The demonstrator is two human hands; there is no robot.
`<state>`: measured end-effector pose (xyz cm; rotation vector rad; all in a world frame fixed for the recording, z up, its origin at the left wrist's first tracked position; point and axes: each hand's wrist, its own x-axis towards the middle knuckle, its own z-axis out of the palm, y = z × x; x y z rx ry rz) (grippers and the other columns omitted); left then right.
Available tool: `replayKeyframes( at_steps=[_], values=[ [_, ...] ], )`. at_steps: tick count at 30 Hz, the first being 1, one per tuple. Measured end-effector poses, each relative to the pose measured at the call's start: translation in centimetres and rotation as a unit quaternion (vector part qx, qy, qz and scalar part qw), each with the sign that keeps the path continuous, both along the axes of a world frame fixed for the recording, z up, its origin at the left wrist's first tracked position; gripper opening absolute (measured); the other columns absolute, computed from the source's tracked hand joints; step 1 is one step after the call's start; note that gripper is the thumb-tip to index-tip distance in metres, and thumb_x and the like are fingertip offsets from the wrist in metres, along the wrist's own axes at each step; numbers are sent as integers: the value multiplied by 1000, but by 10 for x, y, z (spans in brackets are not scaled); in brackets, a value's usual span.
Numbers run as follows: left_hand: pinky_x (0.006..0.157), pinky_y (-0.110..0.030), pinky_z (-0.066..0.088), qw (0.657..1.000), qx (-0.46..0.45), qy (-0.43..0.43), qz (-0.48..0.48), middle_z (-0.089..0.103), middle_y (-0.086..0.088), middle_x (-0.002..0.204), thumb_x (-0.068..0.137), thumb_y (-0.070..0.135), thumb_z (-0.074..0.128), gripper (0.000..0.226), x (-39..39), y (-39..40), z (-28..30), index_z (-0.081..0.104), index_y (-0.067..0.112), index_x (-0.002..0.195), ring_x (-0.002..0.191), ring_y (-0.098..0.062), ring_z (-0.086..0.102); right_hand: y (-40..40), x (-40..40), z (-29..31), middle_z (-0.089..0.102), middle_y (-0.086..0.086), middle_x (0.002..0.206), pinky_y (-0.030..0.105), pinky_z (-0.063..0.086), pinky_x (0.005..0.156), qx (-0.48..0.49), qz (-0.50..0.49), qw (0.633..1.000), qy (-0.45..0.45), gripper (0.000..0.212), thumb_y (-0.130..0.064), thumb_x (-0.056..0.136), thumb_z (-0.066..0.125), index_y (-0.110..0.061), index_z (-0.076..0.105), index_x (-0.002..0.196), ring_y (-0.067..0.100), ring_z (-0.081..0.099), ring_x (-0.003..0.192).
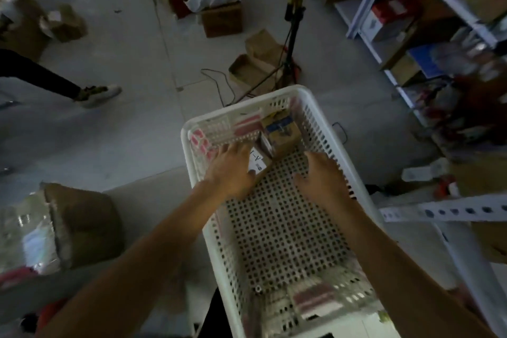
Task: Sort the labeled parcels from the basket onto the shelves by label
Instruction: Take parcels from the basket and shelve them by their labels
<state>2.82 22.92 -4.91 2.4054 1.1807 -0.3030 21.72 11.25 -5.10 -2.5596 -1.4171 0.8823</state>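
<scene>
Parcel (260,160) label half under the left hand (230,170); shelf (450,44) goods blurred, cut off.

Basket (323,129) floor near half lay bare, open from above. Boxes (277,134) crowded far corner against walls. Shelf rack (428,35) stood close right; tripod (292,35) stood beyond far rim.
</scene>
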Motion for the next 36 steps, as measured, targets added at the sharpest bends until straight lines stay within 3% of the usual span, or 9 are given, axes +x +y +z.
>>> replayKeyframes(
  at_steps=[7, 11, 17, 24, 27, 29, 33, 35, 36],
  values=[
    [115, -52, 32, 998, -45, 33, 1, 33, -12, 156, 90, 34, 64, 79, 56, 72, -102, 21, 16, 154, 142, -38, 31, 81, 33, -102, 42, 16, 150, 46, 42, 105, 0, -13, 1000, -21, 80, -54, 88, 64, -12, 33, 149, 36, 43, 135],
    [117, -52, 30, 996, -77, 47, 3, 30, -12, 158, 91, 33, 64, 87, 74, 85, -159, 11, 17, 158, 143, -39, 28, 119, 39, -157, 31, 19, 155, 47, 40, 105, 30, -23, 997, -63, 107, -69, 78, 67, -10, 19, 154, 37, 38, 137],
    [116, -54, 30, 997, -67, 25, -3, 33, -15, 155, 89, 32, 66, 87, 82, 99, -199, 12, 20, 156, 139, -40, 33, 133, 38, -196, 36, 29, 143, 47, 50, 90, 61, -34, 994, -87, 126, -69, 71, 71, -1, 9, 156, 43, 49, 120],
    [102, -44, 42, 993, -105, -49, 24, 43, -16, 145, 86, 39, 71, 91, 63, 78, -173, 17, 18, 155, 128, -38, 48, 100, 32, -139, 31, 22, 149, 50, 45, 100, 151, -144, 977, -46, 117, -62, 70, 72, -11, 13, 157, 40, 33, 136],
    [103, -46, 45, 983, -141, -94, 73, 43, -11, 145, 83, 46, 73, 88, 49, 45, -145, 23, 25, 153, 130, -32, 46, 69, 29, -100, 38, 12, 143, 49, 47, 102, 197, -262, 944, 46, 110, -58, 69, 74, -19, 19, 155, 32, 43, 131],
    [105, -50, 44, 965, -185, -135, 124, 40, -9, 148, 82, 56, 70, 90, 41, 20, -125, 23, 31, 153, 134, -29, 42, 44, 21, -80, 40, 9, 138, 39, 47, 97, 207, -317, 920, 98, 105, -55, 72, 75, -24, 19, 156, 30, 49, 124],
    [108, -41, 45, 910, -262, -254, 197, 35, 6, 152, 70, 77, 63, 99, 29, -29, -88, 29, 32, 152, 143, -14, 35, -4, 0, -60, 34, 12, 148, 34, 42, 90, 182, -271, 932, 159, 113, -53, 75, 78, -38, 2, 157, 30, 51, 127],
    [104, -26, 47, 894, -243, -294, 234, 27, 6, 156, 70, 77, 61, 95, 24, -50, -72, 33, 33, 150, 140, 3, 33, -25, -7, -54, 38, 7, 151, 27, 44, 93, 185, -228, 928, 230, 122, -52, 71, 81, -42, -5, 156, 14, 51, 129],
    [105, -30, 47, 890, -225, -307, 252, 23, 0, 157, 70, 75, 63, 94, 21, -60, -64, 37, 32, 149, 140, -2, 35, -35, -10, -50, 43, -1, 150, 20, 45, 92, 191, -214, 918, 274, 127, -51, 68, 83, -42, -8, 156, 2, 51, 126]
  ],
)
